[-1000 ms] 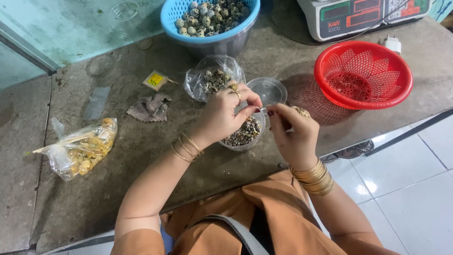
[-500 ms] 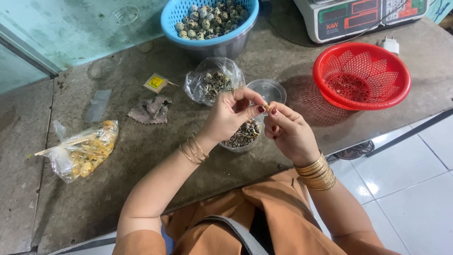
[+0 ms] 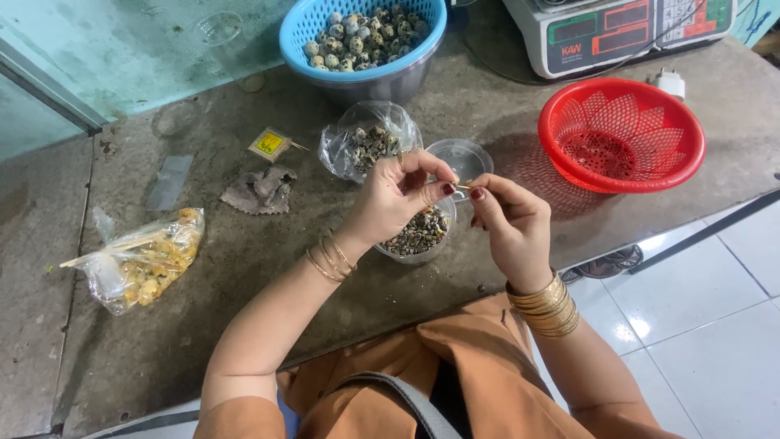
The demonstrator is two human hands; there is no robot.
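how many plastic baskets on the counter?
2. A blue basket at the top, holding speckled eggs, and a red basket at the right beside the scale. None seem hidden.

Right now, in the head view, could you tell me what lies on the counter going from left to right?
Clear bag of yellowish food → grey crumpled rag → left hand → right hand → red plastic basket.
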